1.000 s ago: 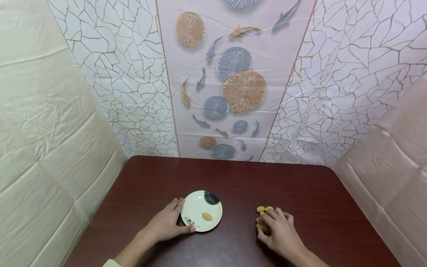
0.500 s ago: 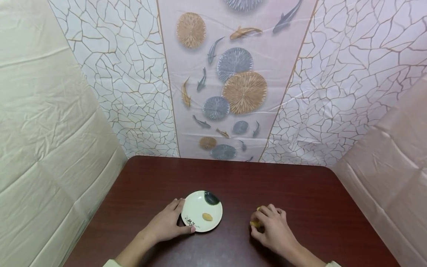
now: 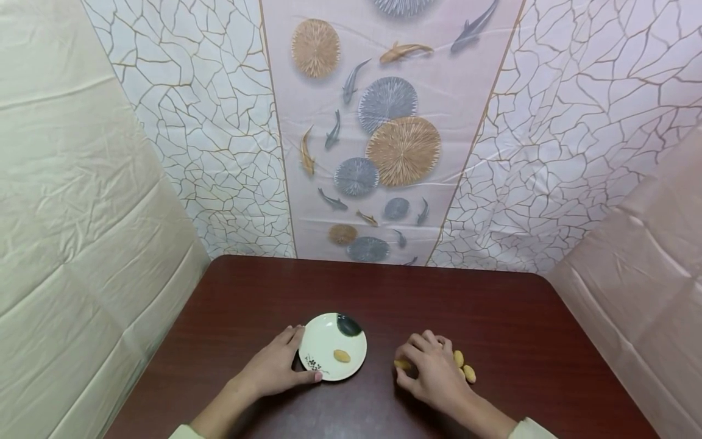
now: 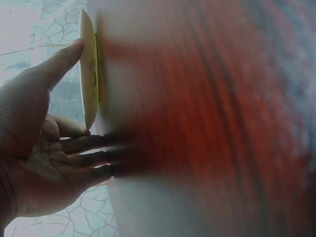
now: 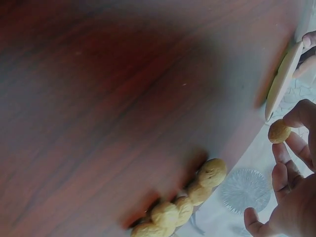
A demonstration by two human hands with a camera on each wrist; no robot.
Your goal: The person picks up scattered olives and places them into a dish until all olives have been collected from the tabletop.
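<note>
My left hand (image 3: 274, 364) rests beside a small round white plate (image 3: 315, 332) with a dark green patch and a floral print; in the left wrist view its thumb and index fingertip touch the rim, the fingers mostly straight. One oval tan nut-like piece (image 3: 342, 355) lies on the plate. To the right, my right hand (image 3: 436, 371) pinches another such rough-surfaced piece (image 5: 279, 131) between thumb and fingertips, just above the table. Several more loose pieces (image 5: 212, 173) lie on the table beyond that hand; in the head view it hides some of them (image 3: 469, 374).
A dark red-brown table (image 3: 329, 286) with rounded far corners bears everything. Behind it hangs a cloth (image 3: 403, 152) printed with fish and round leaves. Pale padded panels (image 3: 109, 256) flank the table's left and right sides.
My right hand has moved left from the loose pieces towards the plate with a piece between its fingers, uncovering pieces at its right. The left hand and plate have stayed put.
</note>
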